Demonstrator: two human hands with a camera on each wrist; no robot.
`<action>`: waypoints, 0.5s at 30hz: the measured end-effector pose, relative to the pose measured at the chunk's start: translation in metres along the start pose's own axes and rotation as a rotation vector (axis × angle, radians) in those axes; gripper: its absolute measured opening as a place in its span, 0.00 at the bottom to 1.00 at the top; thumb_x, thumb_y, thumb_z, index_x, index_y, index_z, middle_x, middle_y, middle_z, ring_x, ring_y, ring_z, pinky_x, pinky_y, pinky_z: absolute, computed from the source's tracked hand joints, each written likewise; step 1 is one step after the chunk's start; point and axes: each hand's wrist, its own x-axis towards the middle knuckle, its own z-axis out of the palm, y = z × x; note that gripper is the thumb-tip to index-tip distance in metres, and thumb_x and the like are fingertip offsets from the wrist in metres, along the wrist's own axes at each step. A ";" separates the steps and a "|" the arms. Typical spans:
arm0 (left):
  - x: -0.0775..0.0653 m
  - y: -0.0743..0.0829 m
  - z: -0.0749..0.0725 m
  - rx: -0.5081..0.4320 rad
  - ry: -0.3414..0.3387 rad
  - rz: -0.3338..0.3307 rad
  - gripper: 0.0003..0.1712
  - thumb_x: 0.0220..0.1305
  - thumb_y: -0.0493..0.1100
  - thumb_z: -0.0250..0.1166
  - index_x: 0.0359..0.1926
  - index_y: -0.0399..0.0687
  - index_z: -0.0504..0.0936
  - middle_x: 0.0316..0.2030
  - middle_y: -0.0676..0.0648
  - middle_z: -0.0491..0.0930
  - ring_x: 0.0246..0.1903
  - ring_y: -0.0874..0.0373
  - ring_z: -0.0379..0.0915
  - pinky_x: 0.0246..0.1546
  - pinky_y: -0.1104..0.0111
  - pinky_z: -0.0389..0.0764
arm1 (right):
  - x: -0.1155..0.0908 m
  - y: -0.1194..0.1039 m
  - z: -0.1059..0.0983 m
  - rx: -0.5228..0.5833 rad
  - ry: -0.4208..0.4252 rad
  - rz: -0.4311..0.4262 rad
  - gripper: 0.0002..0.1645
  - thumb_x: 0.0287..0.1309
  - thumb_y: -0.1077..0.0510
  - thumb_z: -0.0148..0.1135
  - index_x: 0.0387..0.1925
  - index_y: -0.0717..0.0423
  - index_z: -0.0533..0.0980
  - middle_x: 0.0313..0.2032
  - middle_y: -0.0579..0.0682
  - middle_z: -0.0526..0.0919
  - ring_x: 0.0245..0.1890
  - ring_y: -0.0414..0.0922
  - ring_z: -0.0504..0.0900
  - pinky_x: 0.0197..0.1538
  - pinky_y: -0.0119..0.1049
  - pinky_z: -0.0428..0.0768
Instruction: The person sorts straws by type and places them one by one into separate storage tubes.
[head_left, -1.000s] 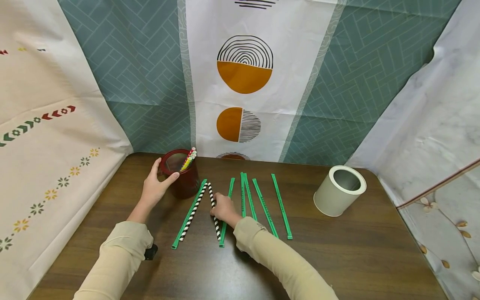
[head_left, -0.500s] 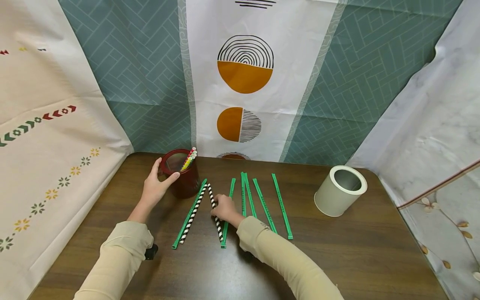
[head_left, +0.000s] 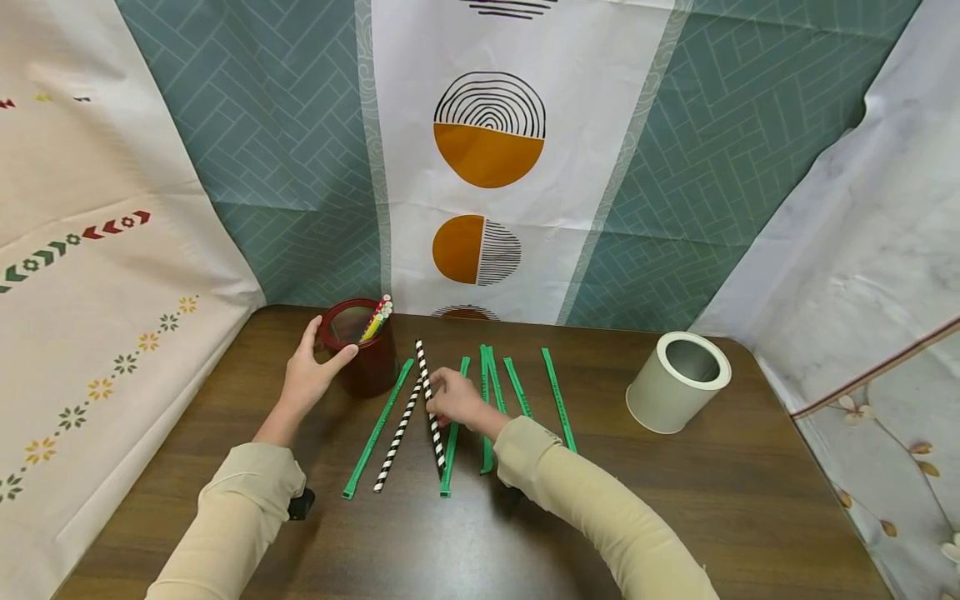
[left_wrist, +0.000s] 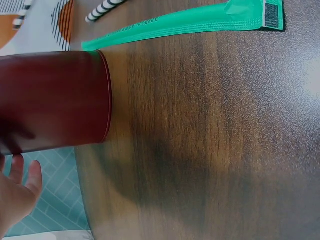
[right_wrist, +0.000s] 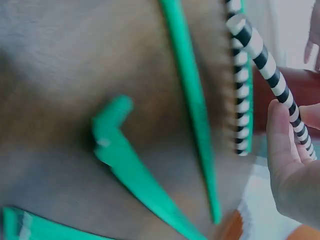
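Observation:
My right hand (head_left: 459,402) pinches a black-and-white striped straw (head_left: 437,440) between thumb and fingers, and the right wrist view shows the straw (right_wrist: 272,75) slanting up off the table. A second striped straw (head_left: 396,442) lies on the wood just left of it. My left hand (head_left: 306,377) holds a dark red cup (head_left: 371,379) near its rim, thumb in front and fingers at the far left side. Several coloured straws (head_left: 375,321) lean inside the cup. In the left wrist view fingers (left_wrist: 33,175) show below the cup (left_wrist: 60,100).
One narrow green sachet (head_left: 375,437) lies left of the straws, another (head_left: 450,467) lies beside the held straw. Several more, such as a green sachet (head_left: 557,392), are spread to the right. A pale can with a white rim (head_left: 667,396) stands at the right. Patterned cloth hangs behind.
My right hand has lifted the striped straw and moved it slightly away from me and to the right. The other striped straw has shifted away from the left green sachet. The left hand stays put.

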 end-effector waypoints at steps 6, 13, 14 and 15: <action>0.000 0.000 -0.001 0.002 -0.002 -0.009 0.49 0.54 0.60 0.59 0.69 0.55 0.41 0.59 0.36 0.61 0.58 0.42 0.57 0.53 0.45 0.60 | -0.005 -0.028 -0.015 0.105 -0.030 -0.015 0.18 0.45 0.73 0.51 0.40 0.61 0.64 0.20 0.49 0.71 0.16 0.42 0.72 0.33 0.49 0.79; 0.000 0.001 -0.001 0.005 -0.011 -0.015 0.49 0.54 0.60 0.58 0.69 0.56 0.40 0.59 0.35 0.62 0.58 0.42 0.56 0.53 0.44 0.60 | -0.003 -0.053 -0.029 0.149 -0.007 -0.060 0.15 0.47 0.72 0.53 0.33 0.57 0.59 0.22 0.50 0.72 0.17 0.43 0.74 0.23 0.35 0.78; 0.000 0.001 -0.001 0.005 -0.012 -0.016 0.49 0.54 0.61 0.58 0.69 0.56 0.40 0.59 0.35 0.62 0.58 0.42 0.56 0.53 0.44 0.60 | -0.003 -0.057 -0.031 0.159 -0.002 -0.064 0.14 0.48 0.71 0.52 0.33 0.57 0.58 0.22 0.50 0.72 0.16 0.43 0.74 0.23 0.36 0.79; 0.000 0.001 -0.001 0.006 -0.013 -0.016 0.49 0.53 0.61 0.58 0.69 0.56 0.40 0.59 0.35 0.63 0.58 0.42 0.56 0.53 0.44 0.60 | -0.003 -0.061 -0.033 0.177 0.003 -0.072 0.14 0.48 0.71 0.52 0.32 0.57 0.58 0.22 0.50 0.72 0.16 0.43 0.74 0.24 0.37 0.79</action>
